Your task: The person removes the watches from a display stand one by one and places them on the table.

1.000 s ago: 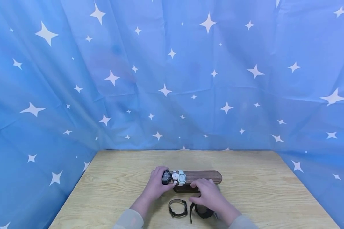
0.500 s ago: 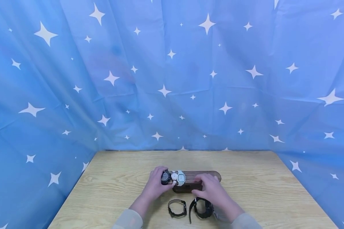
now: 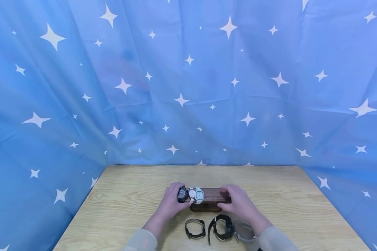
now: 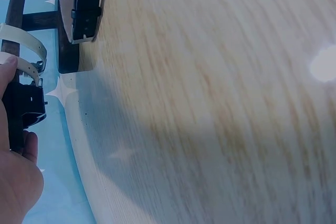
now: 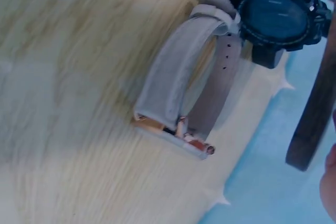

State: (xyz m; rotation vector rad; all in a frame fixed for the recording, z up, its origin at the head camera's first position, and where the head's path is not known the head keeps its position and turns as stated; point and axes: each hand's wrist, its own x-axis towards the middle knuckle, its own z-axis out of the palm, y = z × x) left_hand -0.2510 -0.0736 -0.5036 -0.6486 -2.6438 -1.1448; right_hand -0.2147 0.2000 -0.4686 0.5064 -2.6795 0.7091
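A dark wooden watch stand (image 3: 211, 195) has a long bar above a lower base. My left hand (image 3: 171, 200) holds the bar's left end, around a black watch (image 3: 182, 194). In the left wrist view its thumb lies by the pale straps and a fingertip shows below the bar. Beside the black watch, a small white watch (image 3: 192, 194) and a pale square-faced watch (image 3: 199, 195) sit on the bar. My right hand (image 3: 240, 202) grips the bar's right end, thumb in front and fingers behind. That end is hidden by the hand.
In front of the stand lie a slim dark watch (image 3: 195, 228), a black sport watch (image 3: 221, 227) and a grey-strapped watch (image 5: 173, 77) near my right forearm. The wooden table (image 3: 128, 188) meets a blue star-printed curtain (image 3: 188, 80) behind.
My right hand has moved right and slightly back, from the front of the bar to its right end. The grey-strapped watch has come into fuller view. My left hand stays put.
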